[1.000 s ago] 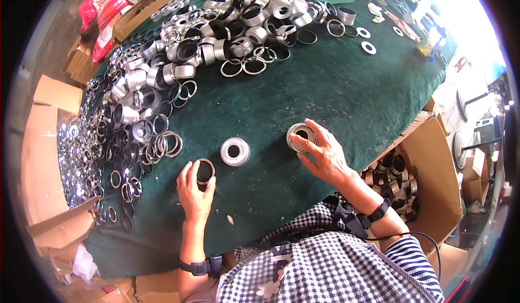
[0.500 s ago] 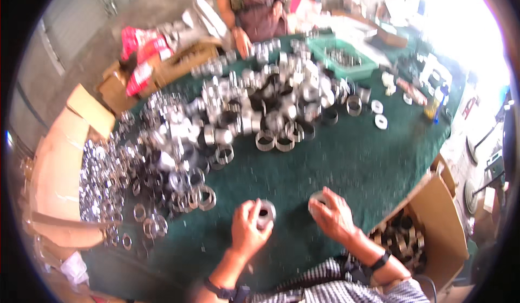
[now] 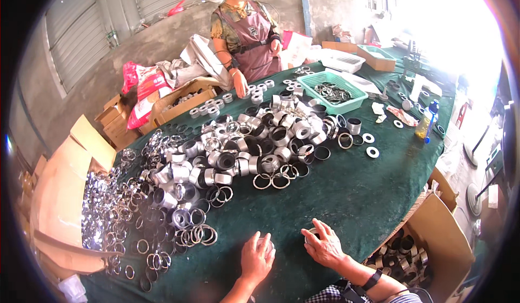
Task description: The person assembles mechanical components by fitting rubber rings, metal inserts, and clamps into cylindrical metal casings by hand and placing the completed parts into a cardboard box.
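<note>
My left hand (image 3: 256, 259) curls around a short silver metal ring (image 3: 267, 244), which shows only at its edge past the fingers. To its right, my right hand (image 3: 326, 247) has its fingers bent over a second metal ring (image 3: 311, 236), mostly hidden under the palm. Both hands are low over the near part of the green cloth, a short gap between them. Just beyond lies a big heap of silver metal sleeves (image 3: 230, 159), with thin loose rings (image 3: 201, 235) along its near edge.
A green basket (image 3: 342, 108) of rings stands beyond the heap. Shiny rings fill the left side by a cardboard wall (image 3: 57, 186). A cardboard box (image 3: 441, 243) of metal pieces sits at the right edge. A bottle (image 3: 428, 121) stands far right; a co-worker (image 3: 246, 37) stands opposite.
The view has tilted up, so the heap and co-worker appear lower in it. My left hand has turned so its ring is more covered. Both hands still hold their rings.
</note>
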Available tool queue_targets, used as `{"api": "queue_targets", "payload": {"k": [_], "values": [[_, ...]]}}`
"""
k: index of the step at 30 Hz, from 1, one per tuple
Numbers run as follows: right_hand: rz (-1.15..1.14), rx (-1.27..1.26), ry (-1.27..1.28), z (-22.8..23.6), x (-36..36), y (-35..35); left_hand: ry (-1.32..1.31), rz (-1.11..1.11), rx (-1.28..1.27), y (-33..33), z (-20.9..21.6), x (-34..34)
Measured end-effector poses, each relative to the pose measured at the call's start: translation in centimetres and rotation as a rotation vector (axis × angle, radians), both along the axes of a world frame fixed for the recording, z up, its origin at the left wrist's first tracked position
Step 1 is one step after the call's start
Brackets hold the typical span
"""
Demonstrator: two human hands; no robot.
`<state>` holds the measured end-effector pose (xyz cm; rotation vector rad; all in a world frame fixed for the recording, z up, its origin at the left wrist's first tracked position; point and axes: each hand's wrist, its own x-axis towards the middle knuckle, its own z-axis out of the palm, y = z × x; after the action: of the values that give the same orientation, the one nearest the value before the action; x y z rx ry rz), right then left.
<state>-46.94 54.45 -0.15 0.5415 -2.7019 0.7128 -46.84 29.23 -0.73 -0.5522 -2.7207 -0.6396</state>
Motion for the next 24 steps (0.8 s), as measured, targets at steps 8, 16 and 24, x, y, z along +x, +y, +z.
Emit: {"api": "queue_targets", "payload": {"k": [8,16,24], "values": [[-0.016,0.047,0.007,2.2,0.6,-0.4,-0.034,0.019,-0.024,-0.7,0.0,0.1],[0.013,0.082,0.175,1.0,-0.2,-0.6,0.073,0.008,-0.164,-0.3,0.9,0.2],[0.041,0.078,0.058,-1.0,-0.4,-0.5,0.057,-0.101,0.002,0.1,0.0,0.4]]}}
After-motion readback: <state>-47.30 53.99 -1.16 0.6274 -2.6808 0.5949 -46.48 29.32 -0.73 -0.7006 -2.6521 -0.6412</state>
